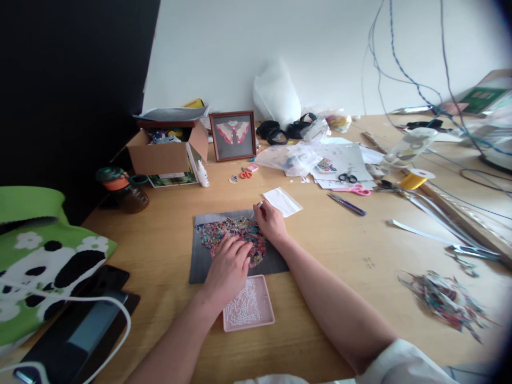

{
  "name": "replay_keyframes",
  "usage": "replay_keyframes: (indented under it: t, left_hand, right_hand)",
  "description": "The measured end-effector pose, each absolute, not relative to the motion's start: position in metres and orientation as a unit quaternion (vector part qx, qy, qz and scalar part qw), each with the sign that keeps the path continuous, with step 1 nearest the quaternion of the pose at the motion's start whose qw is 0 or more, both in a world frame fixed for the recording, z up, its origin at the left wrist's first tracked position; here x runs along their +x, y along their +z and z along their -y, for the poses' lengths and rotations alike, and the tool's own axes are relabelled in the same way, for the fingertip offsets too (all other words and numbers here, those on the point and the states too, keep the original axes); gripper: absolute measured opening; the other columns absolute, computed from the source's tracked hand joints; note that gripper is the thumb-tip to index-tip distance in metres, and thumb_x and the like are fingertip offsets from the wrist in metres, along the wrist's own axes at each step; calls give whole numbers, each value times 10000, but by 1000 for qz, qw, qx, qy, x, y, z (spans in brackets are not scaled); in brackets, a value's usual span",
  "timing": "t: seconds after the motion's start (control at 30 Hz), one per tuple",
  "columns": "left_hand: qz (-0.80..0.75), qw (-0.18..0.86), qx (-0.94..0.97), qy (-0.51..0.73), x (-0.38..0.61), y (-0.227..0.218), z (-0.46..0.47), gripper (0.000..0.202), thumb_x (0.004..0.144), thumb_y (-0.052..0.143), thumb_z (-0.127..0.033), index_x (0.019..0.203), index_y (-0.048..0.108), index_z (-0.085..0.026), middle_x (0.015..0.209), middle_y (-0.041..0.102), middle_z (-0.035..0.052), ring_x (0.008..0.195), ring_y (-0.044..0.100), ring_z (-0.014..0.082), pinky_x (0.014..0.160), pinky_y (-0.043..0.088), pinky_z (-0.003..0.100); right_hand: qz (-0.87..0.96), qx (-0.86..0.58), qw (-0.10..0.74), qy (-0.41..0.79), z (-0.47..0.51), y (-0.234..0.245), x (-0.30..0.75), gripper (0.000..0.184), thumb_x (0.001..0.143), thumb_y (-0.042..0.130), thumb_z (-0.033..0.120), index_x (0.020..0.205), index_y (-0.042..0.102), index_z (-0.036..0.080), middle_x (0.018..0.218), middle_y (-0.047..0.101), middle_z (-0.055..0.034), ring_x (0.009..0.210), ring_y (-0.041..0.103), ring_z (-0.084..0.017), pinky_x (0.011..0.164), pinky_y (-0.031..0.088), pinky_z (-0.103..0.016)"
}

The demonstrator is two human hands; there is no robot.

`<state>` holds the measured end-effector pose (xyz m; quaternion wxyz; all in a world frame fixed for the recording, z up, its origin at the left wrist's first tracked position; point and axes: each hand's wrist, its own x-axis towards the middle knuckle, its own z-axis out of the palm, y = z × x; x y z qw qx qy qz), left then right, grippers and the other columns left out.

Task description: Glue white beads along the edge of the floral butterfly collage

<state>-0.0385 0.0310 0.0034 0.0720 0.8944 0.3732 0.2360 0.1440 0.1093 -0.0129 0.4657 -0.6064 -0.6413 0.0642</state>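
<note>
A grey card (200, 264) lies on the wooden table (160, 250) with a multicoloured patterned shape (224, 232) stuck on it. My left hand (229, 266) rests flat on the lower part of that shape, fingers stretched out. My right hand (271, 221) sits at the card's upper right corner, fingers pinched round a small white stick whose tip shows above the knuckles. A pink tray (262, 314) of tiny white beads lies just below the card, near my left wrist. A small clear bag (282, 201) lies beside my right hand.
A cardboard box (164, 154), a framed picture (233, 135), a glue bottle (202, 175) and a lidded jar (126, 189) stand at the back left. Scissors (348, 177), a purple pen (346, 204), papers and paper scraps (444, 301) lie to the right. A green panda bag (40, 266) and a tablet (80, 325) lie at the left.
</note>
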Motion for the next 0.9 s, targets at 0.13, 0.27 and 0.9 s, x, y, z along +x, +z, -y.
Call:
replay_keyframes:
  t: [0.13,0.27,0.9]
  left_hand:
    - [-374,70,894,239,-38,3,-31,309,906,488,-97,1203,561,-145,1171,629,90,1199,487,279,1103,348,565]
    - [-372,76,894,237,-39,3,-31,314,910,480,-104,1209,559,-160,1174,627,88,1202,487,278,1102,347,565]
    - [-371,74,893,245,-40,1,-32,307,922,470,-117,1209,565,-170,1176,626,85,1198,490,278,1099,349,569]
  right_hand:
    - [642,-606,465,63,-110,-13,144,309,928,412,403,673,372,234,581,465,20,539,452,-141,561,322,-266]
    - [642,-606,465,64,-109,-13,144,307,929,415,403,675,379,234,583,465,19,543,456,-145,565,326,-266]
    - [629,-612,475,66,-109,-14,145,313,918,426,396,656,388,228,562,444,31,524,442,-133,557,317,-262]
